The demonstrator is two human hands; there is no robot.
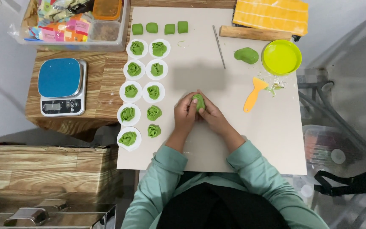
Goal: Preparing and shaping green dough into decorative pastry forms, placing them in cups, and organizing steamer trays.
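My left hand (184,113) and my right hand (211,115) are pressed together over the middle of the beige work mat (250,140), both gripping one small piece of green dough (199,101) that shows between the fingers. To the left, several finished green dough roses (131,90) lie in two columns, most on round white papers. Above them stands a row of several plain green dough blocks (151,28). A larger green dough lump (246,55) rests at the upper right.
A lime green bowl (281,57), an orange scraper (253,93), a thin metal rod (219,46) and a wooden rolling pin (255,33) lie on the mat's right side. A blue-topped kitchen scale (62,86) and a clear storage box (73,22) sit on the wooden table at left.
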